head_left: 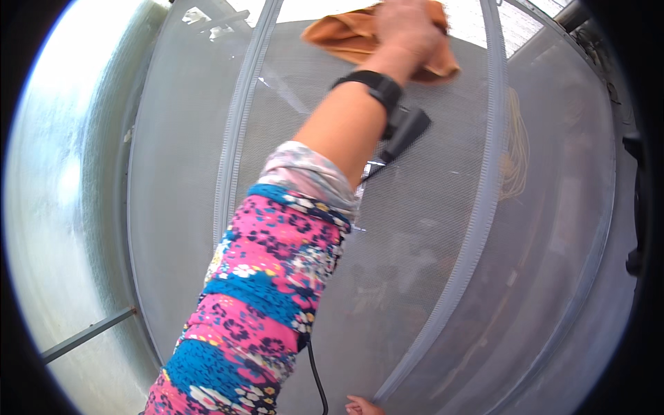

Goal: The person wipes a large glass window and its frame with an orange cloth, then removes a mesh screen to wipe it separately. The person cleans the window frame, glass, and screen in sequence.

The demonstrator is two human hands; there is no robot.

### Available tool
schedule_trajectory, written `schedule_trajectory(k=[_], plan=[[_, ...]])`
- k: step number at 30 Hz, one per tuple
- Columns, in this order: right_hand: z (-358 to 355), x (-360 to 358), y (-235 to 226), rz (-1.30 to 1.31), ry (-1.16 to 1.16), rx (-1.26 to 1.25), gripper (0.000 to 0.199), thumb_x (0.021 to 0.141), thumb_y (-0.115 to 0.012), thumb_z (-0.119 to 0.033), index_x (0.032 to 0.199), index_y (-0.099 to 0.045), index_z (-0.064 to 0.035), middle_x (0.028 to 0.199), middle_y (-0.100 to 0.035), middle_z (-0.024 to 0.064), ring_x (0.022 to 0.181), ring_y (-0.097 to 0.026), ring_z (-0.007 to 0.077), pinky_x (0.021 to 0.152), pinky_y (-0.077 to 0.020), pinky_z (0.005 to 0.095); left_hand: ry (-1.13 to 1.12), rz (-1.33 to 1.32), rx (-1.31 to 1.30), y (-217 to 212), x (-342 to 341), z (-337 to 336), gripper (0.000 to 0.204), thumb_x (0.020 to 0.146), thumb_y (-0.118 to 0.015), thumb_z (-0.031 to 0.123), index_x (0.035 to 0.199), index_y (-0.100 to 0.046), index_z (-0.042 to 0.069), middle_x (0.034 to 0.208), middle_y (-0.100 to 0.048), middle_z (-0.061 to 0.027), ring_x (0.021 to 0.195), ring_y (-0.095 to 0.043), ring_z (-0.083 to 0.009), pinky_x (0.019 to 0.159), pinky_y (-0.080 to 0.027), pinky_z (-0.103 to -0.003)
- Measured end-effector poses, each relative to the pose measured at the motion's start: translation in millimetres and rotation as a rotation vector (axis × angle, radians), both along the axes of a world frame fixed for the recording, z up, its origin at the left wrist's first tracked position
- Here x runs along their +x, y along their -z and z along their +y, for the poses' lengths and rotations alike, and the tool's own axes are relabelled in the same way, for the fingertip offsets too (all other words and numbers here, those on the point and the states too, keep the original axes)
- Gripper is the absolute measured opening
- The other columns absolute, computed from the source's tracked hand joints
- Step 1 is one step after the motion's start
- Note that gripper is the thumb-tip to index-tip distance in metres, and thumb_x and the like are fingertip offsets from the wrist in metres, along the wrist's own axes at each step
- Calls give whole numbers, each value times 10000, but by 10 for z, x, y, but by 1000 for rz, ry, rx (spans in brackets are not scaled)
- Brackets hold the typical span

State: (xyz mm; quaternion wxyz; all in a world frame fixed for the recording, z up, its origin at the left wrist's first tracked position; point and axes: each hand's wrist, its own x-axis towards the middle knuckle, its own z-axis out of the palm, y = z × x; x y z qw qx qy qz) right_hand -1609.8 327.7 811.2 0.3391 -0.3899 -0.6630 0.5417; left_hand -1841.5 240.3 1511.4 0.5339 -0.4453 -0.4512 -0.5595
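Note:
My left hand (408,31), blurred, presses a crumpled orange-brown cloth (346,34) against the upper part of a grey fine-mesh panel (415,228). Its fingers are closed over the cloth and partly cut off by the top edge. A black strap (373,88) circles the wrist, with a dark device (407,131) attached below it. A patterned pink and blue sleeve (256,290) covers the forearm. Only a few fingers of my right hand (364,406) show at the bottom edge, slightly apart, beside the lower end of a pale ribbed strip (477,221).
Another ribbed strip (238,124) borders the mesh on the left. Smooth translucent sheeting (62,207) curves along the far left, with a grey bar (90,335) below. Looped pale cord (515,152) hangs at the right. A black cable (317,377) runs down beside the sleeve.

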Motion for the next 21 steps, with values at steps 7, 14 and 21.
schedule_trajectory(k=[7,14,21], plan=[[-40,-15,-49,-209,-219,376,348,956,-620,-99,1303,-640,-125,793,-612,-15,738,-559,87,728,-493,263,-18,628,408,456,308,590,389,795,-739,289,1150,-698,135,1229,-673,-66,1266,-564,-273,1090,-416,-453],[-50,-72,-233,-302,-171,695,384,937,-638,-168,1314,-607,-103,845,-691,88,782,-662,251,734,-544,391,1,318,380,388,-1570,-332,276,857,-664,294,1054,-654,100,1128,-652,-129,1065,-594,-350,922,-465,-482],[-133,-103,-336,-411,-217,581,362,907,-670,-90,1261,-633,-27,1020,-734,162,902,-729,287,797,-581,388,56,197,156,1394,-1994,-399,363,829,-716,235,1157,-621,112,1222,-628,-138,1219,-553,-355,1041,-440,-440]])
